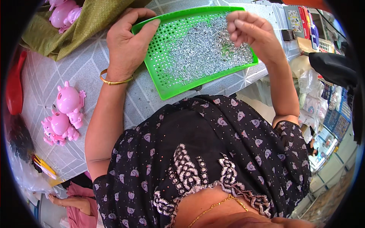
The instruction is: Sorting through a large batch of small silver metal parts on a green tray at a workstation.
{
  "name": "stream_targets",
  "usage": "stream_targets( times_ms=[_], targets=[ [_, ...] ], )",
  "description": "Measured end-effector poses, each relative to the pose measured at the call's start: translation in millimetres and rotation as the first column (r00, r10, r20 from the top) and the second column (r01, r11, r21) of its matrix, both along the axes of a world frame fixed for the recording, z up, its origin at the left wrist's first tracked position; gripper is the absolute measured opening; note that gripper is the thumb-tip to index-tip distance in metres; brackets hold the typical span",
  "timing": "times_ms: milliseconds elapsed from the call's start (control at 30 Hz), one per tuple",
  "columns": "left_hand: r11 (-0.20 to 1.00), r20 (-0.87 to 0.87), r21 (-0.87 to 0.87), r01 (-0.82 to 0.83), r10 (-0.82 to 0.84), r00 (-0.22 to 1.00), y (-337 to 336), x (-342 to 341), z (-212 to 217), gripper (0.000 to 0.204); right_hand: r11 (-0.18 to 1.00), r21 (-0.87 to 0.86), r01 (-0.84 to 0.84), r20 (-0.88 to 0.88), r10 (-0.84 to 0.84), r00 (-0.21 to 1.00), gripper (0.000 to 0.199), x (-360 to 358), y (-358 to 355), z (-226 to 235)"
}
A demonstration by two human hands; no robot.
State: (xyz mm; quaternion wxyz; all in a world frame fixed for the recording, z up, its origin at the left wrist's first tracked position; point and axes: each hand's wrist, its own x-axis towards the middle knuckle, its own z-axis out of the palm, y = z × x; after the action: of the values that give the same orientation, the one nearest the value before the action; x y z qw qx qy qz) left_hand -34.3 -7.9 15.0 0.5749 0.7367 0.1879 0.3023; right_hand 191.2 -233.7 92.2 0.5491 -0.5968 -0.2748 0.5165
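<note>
Screws point(205, 53), silver, heaped in green tray point(197, 84) at 12 o'clock on worktop point(133, 100), between hands. Left hand point(127, 43) at tray's 10 o'clock corner, thumb inside rim, fingers outside, gripping. Right hand point(256, 34) over screws at tray's 2 o'clock, fingers curled; cannot tell whether pinching any. Pink toys point(67, 99) at 9 o'clock.

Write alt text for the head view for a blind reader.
A person's left hand holds the edge of a green tray of small metal pieces; the right hand, fingers curled, is over its right end. Pink toys sit on the table at left.
</note>
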Motion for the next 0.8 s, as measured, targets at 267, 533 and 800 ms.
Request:
stream_targets(
  times_ms=[267, 533, 800],
  targets=[
    [1.0, 0.025, -0.019, 0.012, -0.012, 1.0, -2.0, 3.5, 1.7, 0.016, 0.948, 0.311, 0.07, 0.927, -0.286, -0.241, 0.027, 35.6, 43.4, 13.7],
    [0.999, -0.044, -0.033, 0.021, -0.022, 0.999, -0.3, -3.9, -0.4, 0.016, 0.98, -0.149, -0.13, 0.924, 0.185, 0.335, 0.01, -27.1, 7.4, 9.2],
    [0.997, -0.04, -0.068, 0.023, -0.026, 0.999, 2.8, -3.5, -3.9, 0.016, 0.975, -0.195, -0.103, 0.941, 0.215, 0.26, 0.009, -35.9, -1.3, -8.1]
  ],
)
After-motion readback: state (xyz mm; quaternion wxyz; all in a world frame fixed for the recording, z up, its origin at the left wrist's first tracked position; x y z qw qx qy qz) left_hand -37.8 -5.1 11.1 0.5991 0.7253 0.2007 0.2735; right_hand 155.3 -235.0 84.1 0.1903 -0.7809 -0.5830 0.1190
